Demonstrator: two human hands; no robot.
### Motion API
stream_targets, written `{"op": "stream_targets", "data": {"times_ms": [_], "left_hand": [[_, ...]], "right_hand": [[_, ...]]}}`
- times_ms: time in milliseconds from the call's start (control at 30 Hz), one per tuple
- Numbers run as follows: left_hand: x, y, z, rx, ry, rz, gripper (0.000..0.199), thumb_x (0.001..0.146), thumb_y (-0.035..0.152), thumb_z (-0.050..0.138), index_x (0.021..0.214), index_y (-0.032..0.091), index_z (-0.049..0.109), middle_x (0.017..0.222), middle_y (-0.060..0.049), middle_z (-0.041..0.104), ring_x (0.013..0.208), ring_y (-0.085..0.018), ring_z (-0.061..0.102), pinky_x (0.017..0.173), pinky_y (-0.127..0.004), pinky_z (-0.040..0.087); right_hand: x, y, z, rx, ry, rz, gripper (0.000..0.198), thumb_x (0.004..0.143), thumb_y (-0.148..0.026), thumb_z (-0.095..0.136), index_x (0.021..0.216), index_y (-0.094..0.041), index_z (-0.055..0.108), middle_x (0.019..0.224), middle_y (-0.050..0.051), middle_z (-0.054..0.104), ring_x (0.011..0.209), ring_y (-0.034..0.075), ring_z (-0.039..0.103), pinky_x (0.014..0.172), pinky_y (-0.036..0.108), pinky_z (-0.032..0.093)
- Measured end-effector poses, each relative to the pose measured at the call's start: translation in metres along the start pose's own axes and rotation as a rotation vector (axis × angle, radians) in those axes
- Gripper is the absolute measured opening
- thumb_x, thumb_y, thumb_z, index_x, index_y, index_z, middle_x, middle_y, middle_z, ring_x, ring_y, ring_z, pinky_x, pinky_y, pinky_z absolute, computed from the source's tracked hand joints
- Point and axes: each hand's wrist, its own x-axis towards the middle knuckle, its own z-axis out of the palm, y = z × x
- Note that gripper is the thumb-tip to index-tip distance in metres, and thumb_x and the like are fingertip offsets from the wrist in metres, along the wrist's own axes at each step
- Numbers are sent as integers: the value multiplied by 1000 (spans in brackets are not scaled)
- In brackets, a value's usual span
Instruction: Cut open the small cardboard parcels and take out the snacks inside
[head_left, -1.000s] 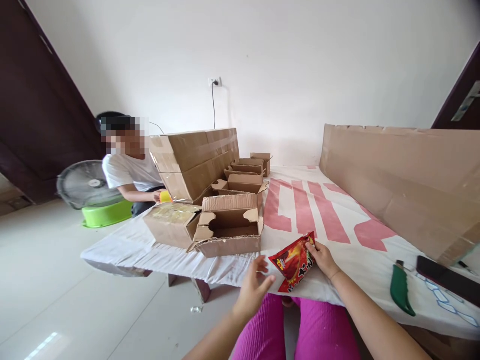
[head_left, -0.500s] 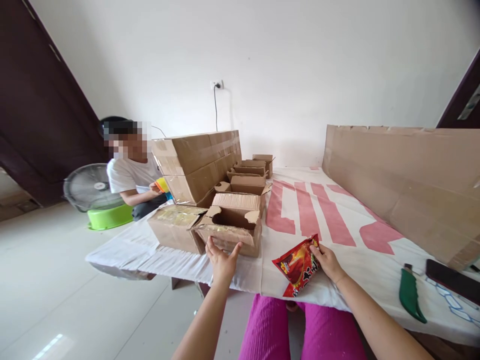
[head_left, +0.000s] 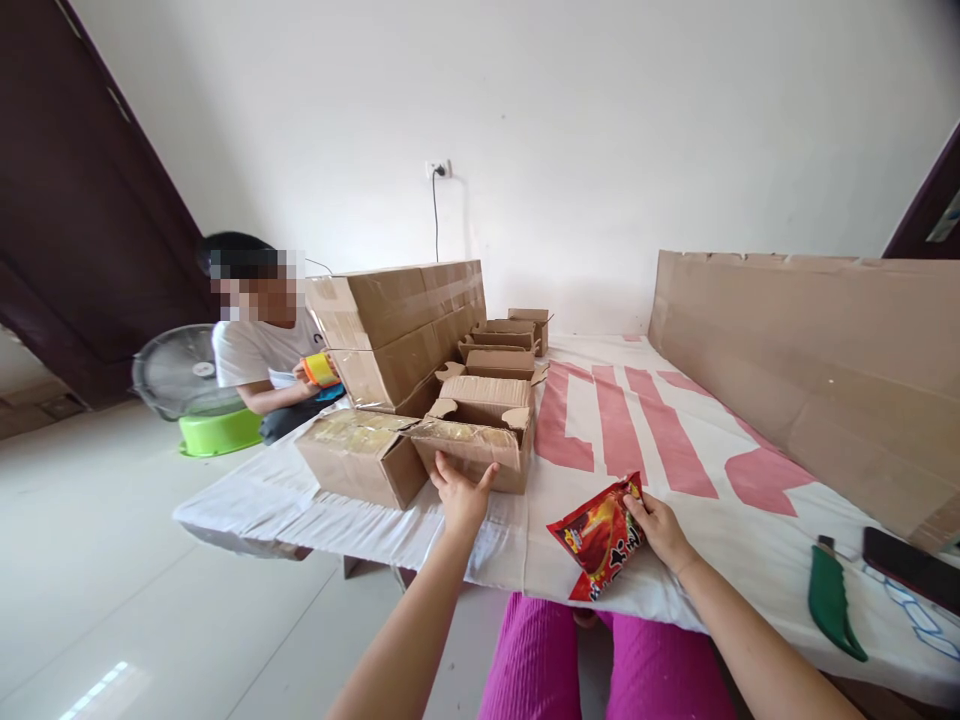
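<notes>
My left hand has its fingers spread against the front panel of an open cardboard box. The box's front flap is up and its top gapes, but what lies inside cannot be made out. My right hand pinches the upper right corner of a red snack packet with dark lettering, held over the table's front edge. To the left of the open box, a closed, taped cardboard box sits right beside it.
More open boxes line up behind, along stacked taped cartons. A cardboard panel stands on the right. A green-handled tool and a phone lie on the cloth-covered table. A person crouches at left near a fan.
My left hand has moved forward and slightly right, and the open box has shifted away a little with it. The packet stays in my right hand, nearly still.
</notes>
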Motion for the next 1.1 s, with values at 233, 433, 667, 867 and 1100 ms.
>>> {"op": "stream_targets", "data": {"times_ms": [233,433,667,867,1100], "left_hand": [[12,10,21,-5,-27,-11,111,75,55,69,150,15,-2,154,-30,10,141,-44,29,107,-56,38],[32,18,43,9,-38,-17,111,77,53,68,150,13,-6,155,-32,6,142,-40,29,106,-50,41],[58,28,69,45,-39,-60,111,79,53,66,151,12,-8,157,-32,2,143,-42,26,108,-54,38],[75,40,81,86,-55,-98,108,80,55,63,152,12,-5,157,-31,3,133,-43,42,102,-53,44],[100,46,101,158,-89,-148,109,79,60,61,153,14,-7,158,-30,4,125,-42,52,98,-53,48]], "right_hand": [[-1,1,0,10,-7,-6,50,80,-68,52,70,-19,61,68,4,67,67,22,60,62,31,46],[-1,0,0,19,-21,-2,52,80,-69,50,71,-19,61,68,5,68,68,23,61,61,31,46],[0,2,1,9,-16,3,51,80,-69,51,69,-20,60,67,5,67,67,22,60,62,30,45],[2,5,3,17,-47,5,48,82,-66,51,74,-19,62,72,5,69,71,23,62,63,29,47],[2,2,5,-11,-48,23,50,84,-66,48,75,-19,61,70,5,67,66,21,60,59,28,45]]}}
